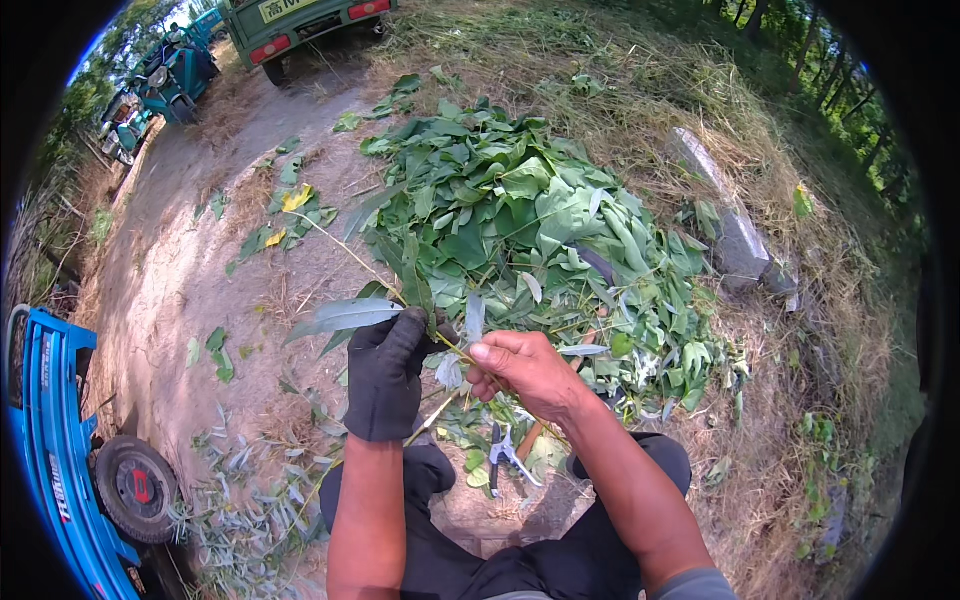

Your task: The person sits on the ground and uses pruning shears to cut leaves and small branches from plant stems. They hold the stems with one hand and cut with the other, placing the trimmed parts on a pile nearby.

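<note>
My left hand, in a dark glove, grips a leafy stem with long, pale-backed leaves. My bare right hand pinches the same stem between thumb and fingers, just to the right of the glove. A yellow leaf shows at the stem's far end. Beyond both hands rises a large heap of broad green leaves. Between my feet lie pruning shears with pale metal blades, beside what looks like a wooden handle. A thicker stem passes beneath my hands.
Narrow-leaved cuttings litter the ground at left, near a blue cart with a rubber wheel. A green vehicle stands ahead; teal vehicles line the far left. A stone block lies right of the heap in dry grass.
</note>
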`<action>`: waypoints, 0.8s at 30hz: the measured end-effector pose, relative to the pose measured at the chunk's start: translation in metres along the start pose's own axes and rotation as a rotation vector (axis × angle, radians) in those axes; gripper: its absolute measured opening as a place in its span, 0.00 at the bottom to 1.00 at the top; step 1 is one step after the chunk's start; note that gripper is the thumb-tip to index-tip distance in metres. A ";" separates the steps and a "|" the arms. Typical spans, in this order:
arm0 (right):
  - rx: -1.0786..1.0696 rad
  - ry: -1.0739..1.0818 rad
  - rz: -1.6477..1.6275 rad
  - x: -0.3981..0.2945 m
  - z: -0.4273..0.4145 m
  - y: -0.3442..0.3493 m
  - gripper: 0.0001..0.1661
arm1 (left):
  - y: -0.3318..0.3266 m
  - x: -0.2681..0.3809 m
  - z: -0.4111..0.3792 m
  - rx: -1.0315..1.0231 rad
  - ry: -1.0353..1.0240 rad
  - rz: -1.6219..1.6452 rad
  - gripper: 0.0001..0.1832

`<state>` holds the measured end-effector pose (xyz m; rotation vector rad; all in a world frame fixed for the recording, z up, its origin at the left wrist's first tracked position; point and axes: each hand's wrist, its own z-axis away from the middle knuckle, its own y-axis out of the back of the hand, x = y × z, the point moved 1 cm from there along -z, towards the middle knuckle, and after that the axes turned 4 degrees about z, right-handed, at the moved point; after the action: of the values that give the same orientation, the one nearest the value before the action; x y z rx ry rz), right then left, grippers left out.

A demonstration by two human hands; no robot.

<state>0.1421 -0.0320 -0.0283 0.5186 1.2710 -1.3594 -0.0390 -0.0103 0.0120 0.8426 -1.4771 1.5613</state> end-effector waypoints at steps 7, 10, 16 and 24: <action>0.192 0.096 0.102 -0.002 0.001 0.002 0.16 | -0.003 0.001 0.001 -0.025 -0.016 0.060 0.12; 0.374 0.133 0.442 0.003 -0.003 0.009 0.16 | 0.000 -0.002 -0.001 -0.004 -0.073 0.024 0.12; 0.506 0.194 0.768 0.010 -0.008 0.031 0.18 | 0.009 0.000 -0.008 0.099 -0.052 0.052 0.12; 0.390 0.279 0.515 -0.004 -0.007 0.022 0.36 | 0.006 -0.006 -0.008 0.099 -0.012 -0.036 0.13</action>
<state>0.1605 -0.0187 -0.0354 1.2513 0.9872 -1.1131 -0.0408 -0.0030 0.0035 0.9320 -1.3956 1.6158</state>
